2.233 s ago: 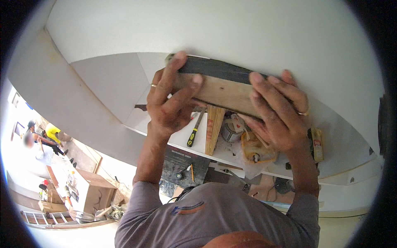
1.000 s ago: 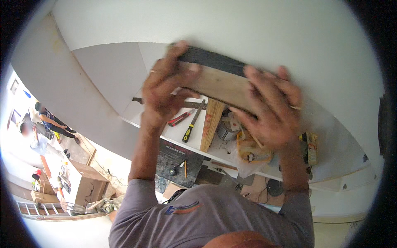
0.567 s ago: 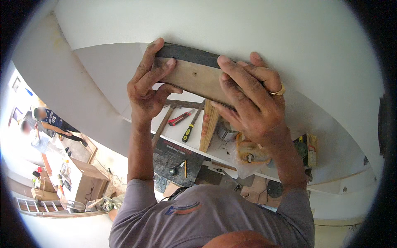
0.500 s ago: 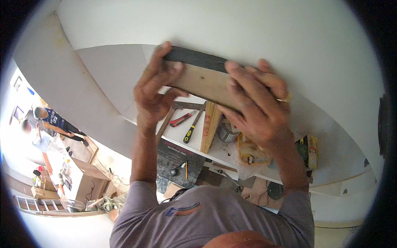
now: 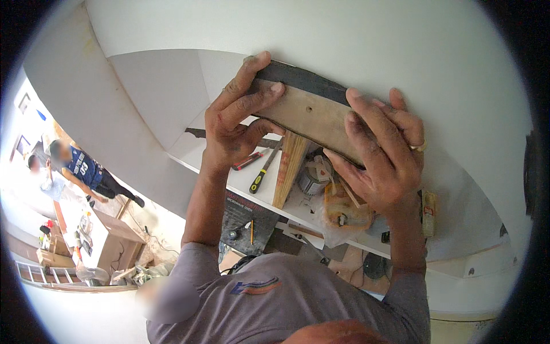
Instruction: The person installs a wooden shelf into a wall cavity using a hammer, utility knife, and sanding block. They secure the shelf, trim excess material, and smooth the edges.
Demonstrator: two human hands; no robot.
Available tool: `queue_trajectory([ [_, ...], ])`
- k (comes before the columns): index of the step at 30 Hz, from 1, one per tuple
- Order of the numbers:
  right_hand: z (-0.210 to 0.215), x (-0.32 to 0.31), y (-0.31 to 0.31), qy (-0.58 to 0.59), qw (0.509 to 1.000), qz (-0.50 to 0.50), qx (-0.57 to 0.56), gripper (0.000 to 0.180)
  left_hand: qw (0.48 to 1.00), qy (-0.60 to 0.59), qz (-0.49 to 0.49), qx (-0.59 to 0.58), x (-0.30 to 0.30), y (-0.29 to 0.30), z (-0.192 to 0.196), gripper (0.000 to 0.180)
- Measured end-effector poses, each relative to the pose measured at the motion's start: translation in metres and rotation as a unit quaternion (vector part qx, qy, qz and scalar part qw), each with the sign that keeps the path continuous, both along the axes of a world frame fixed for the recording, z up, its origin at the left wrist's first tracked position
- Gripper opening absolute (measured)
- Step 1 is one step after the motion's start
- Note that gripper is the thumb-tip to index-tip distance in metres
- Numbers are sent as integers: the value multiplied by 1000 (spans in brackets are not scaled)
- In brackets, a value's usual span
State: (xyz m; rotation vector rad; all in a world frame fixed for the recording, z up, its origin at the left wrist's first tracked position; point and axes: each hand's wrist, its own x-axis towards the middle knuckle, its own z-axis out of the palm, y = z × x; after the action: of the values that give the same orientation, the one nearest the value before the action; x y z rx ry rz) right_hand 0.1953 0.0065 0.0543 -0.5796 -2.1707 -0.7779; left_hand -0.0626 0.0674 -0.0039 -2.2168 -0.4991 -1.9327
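Both hands grip a long wooden sanding block (image 5: 315,113), with dark sandpaper showing along its far edge, against the smooth white surface (image 5: 366,43). My left hand (image 5: 236,117) is wrapped round its left end, fingers over the top and thumb beneath. At the right end, my right hand (image 5: 387,146) clasps it with fingers spread across the wooden back and thumb along the near edge. The block slants slightly down to the right. Its face toward the white surface is hidden.
Below, a white shelf (image 5: 252,189) holds a red utility knife (image 5: 248,161), a tool with a yellow-and-black handle (image 5: 258,182), a wooden strip (image 5: 288,172), a metal can (image 5: 312,182) and a yellow tub (image 5: 346,212) in plastic. Two people are at the far left, near a ladder (image 5: 51,275).
Both hands have slid the sanding block to the right along the white surface. Their hold on it looks the same.
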Motion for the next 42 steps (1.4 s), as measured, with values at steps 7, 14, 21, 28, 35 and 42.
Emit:
queue_trajectory([
  [7, -2, -25, 4, 7, 1000, 6, -9, 57, 999, -16, -26, -37, -23, 8, -1, 62],
  [14, -30, 4, -12, 59, 998, -16, -21, 58, 999, 20, -26, -23, 2, -6, -2, 59],
  [21, 12, -1, 15, 8, 1000, -16, -13, 59, 999, 14, 13, -46, -7, 10, 27, 58],
  [28, 59, -66, 65, 23, 999, -23, -37, 54, 996, -28, -45, -67, -71, 66, 60, 57],
  [35, 77, -125, 85, -11, 999, -14, -39, 58, 995, -59, -64, -53, -133, 91, 75, 52],
  [42, 91, -137, 91, 10, 999, -24, -48, 51, 999, -6, -19, -42, -139, 91, 87, 59],
])
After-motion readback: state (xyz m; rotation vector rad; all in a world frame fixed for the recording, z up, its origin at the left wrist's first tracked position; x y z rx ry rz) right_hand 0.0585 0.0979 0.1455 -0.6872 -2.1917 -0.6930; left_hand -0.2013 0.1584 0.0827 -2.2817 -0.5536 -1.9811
